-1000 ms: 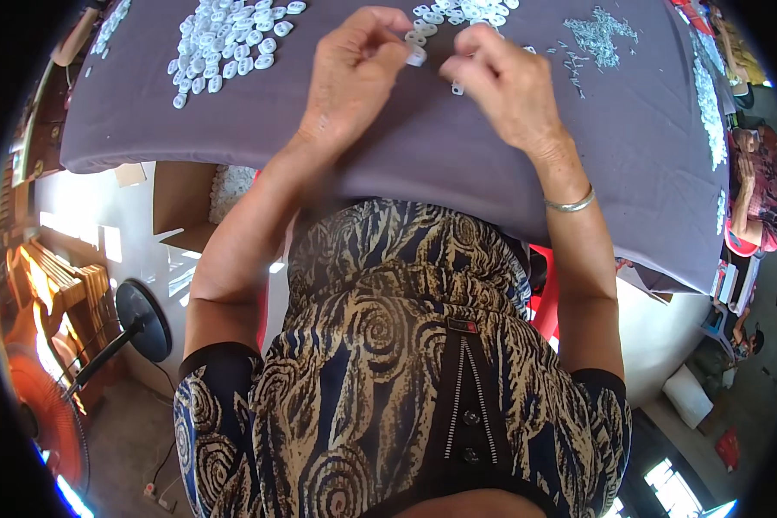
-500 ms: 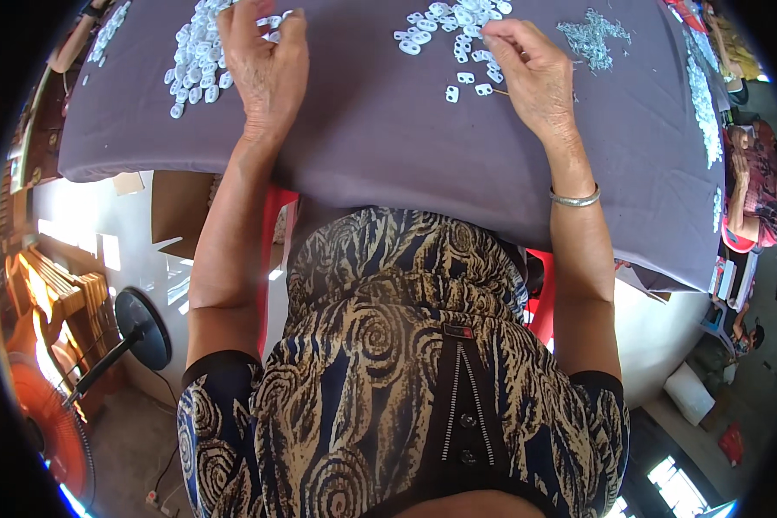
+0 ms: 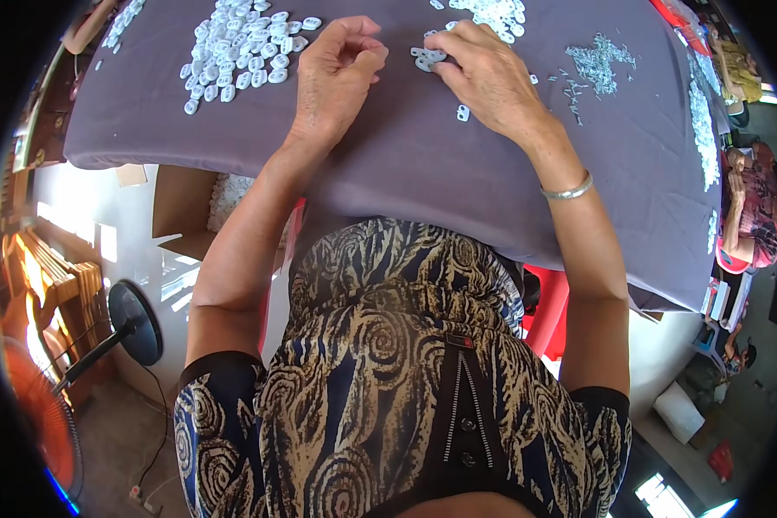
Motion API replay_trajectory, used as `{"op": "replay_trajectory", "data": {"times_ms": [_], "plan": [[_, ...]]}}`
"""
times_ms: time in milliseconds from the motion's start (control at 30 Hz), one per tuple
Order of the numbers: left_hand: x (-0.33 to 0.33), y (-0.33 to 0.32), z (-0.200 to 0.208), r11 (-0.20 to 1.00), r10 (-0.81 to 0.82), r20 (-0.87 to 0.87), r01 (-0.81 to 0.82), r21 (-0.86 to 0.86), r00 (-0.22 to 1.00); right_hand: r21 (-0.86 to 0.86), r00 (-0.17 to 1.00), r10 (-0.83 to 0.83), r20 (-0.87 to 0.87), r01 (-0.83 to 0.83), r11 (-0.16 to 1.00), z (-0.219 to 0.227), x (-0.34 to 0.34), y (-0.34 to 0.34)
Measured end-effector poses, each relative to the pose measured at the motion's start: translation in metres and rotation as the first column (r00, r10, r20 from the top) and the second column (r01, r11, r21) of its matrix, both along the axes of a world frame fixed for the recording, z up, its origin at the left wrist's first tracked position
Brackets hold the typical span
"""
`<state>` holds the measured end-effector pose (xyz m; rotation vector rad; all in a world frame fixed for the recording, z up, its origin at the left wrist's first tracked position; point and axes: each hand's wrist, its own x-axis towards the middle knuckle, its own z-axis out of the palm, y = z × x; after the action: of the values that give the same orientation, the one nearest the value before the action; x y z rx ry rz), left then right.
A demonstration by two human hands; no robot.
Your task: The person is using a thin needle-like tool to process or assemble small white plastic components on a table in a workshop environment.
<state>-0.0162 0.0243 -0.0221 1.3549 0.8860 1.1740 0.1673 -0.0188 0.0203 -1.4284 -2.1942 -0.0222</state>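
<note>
Small white oval plastic pieces with two holes lie on a grey-brown cloth. My left hand [image 3: 337, 85] is just right of the large left pile [image 3: 237, 52], above the cloth, with thumb and fingers curled together; whatever is between the fingertips is too small to make out. My right hand [image 3: 496, 82] has its thumb and fingers closed on a few white plastic pieces [image 3: 426, 59] at the middle of the table. Beyond that hand sits a second pile of white pieces [image 3: 499, 12], partly hidden by its fingers. One loose piece [image 3: 463, 113] lies below the right wrist.
A heap of tiny shiny metal parts [image 3: 599, 66] lies to the right on the cloth [image 3: 423, 164]. More white pieces line the right edge [image 3: 704, 121]. An open cardboard box [image 3: 181, 207] stands below the table, left. A fan [image 3: 136, 321] is at lower left. Other people sit around.
My left hand has moved from over the left pile toward the middle. My right hand has shifted left, and its fingers now close on several white pieces.
</note>
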Motion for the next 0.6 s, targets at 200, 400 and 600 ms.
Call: {"op": "replay_trajectory", "data": {"times_ms": [200,400,600], "plan": [[0.001,-0.001,0.0,1.0,-0.013,-0.009,0.013,0.013,1.0,-0.006,0.998,0.064,-0.026,-0.064,0.998,-0.016,0.006,-0.003],[-0.002,0.004,-0.009,0.999,-0.012,-0.015,0.013,0.043,1.0,-0.079,0.929,0.015,-0.371,-0.048,0.996,-0.009,0.021,-0.013],[0.001,-0.001,-0.005,0.999,-0.021,0.001,0.021,0.048,1.0,-0.395,0.919,-0.165,-0.359,0.011,0.919,0.002,0.046,-0.025]]}}
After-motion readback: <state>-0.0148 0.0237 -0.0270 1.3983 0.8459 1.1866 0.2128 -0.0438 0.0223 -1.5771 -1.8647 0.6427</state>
